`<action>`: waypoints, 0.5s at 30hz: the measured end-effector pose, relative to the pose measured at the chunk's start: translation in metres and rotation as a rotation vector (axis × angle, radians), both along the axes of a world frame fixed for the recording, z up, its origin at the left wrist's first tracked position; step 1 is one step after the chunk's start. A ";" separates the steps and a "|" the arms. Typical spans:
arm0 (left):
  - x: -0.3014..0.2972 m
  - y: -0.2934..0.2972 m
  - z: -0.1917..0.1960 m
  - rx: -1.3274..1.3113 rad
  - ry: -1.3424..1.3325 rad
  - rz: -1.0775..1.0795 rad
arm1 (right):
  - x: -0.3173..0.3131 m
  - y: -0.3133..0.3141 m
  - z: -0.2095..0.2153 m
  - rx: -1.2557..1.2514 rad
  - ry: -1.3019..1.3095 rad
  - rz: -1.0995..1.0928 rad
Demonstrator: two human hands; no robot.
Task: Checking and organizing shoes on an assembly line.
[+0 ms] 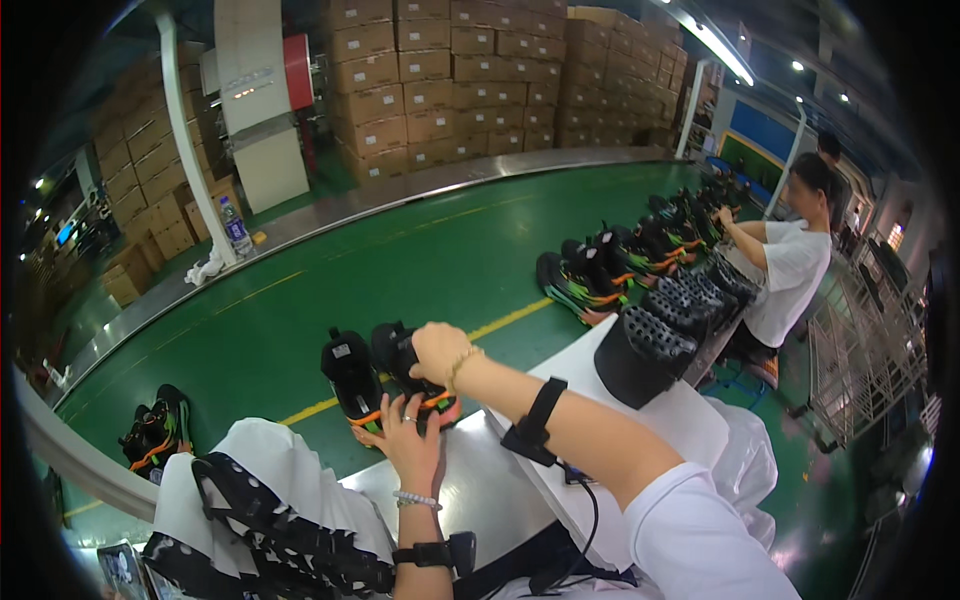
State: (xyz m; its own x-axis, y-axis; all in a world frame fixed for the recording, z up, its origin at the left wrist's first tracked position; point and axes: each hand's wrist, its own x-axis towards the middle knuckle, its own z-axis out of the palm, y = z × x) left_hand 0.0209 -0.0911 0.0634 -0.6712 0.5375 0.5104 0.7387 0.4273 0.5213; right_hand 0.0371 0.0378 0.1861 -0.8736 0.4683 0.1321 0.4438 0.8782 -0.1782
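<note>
Black chunky shoe (405, 365) with orange trim, clasped in both hands' grip.

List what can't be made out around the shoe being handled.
Head view only:
- Shoe: its middle is covered by the right hand and left hand.
- Left fingers: tips hidden against the shoe.
- Label on the neighbouring shoe: too small to read.
- Pair on the belt: partly hidden behind the rail.
</note>
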 end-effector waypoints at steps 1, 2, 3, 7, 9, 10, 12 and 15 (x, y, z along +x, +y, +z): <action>-0.001 -0.002 0.001 0.003 -0.007 -0.001 | -0.006 -0.002 -0.014 0.097 -0.008 0.062; -0.002 -0.005 0.002 0.005 -0.015 -0.003 | -0.013 -0.002 -0.028 0.194 -0.016 0.122; -0.002 -0.006 0.003 0.016 -0.014 0.002 | -0.020 -0.001 -0.041 0.223 -0.031 0.121; -0.005 -0.010 0.003 0.039 -0.029 0.017 | -0.044 -0.007 -0.073 0.114 -0.065 -0.117; -0.001 -0.006 0.004 0.052 -0.025 0.021 | -0.060 -0.002 -0.084 -0.028 -0.105 -0.290; -0.004 -0.011 0.003 0.052 -0.016 0.029 | -0.070 -0.006 -0.079 -0.142 -0.244 -0.243; 0.003 -0.005 0.007 0.077 -0.131 0.013 | -0.080 0.005 -0.084 -0.271 -0.213 -0.335; 0.000 -0.003 -0.007 0.085 -0.074 0.067 | -0.091 0.005 -0.079 -0.377 -0.217 -0.388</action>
State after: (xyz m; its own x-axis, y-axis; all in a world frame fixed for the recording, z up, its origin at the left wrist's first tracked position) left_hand 0.0209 -0.0941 0.0566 -0.7416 0.4471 0.5002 0.6682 0.4262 0.6097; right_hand -0.0537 0.0428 0.1068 -0.6172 0.7393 -0.2691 0.7818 0.5377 -0.3159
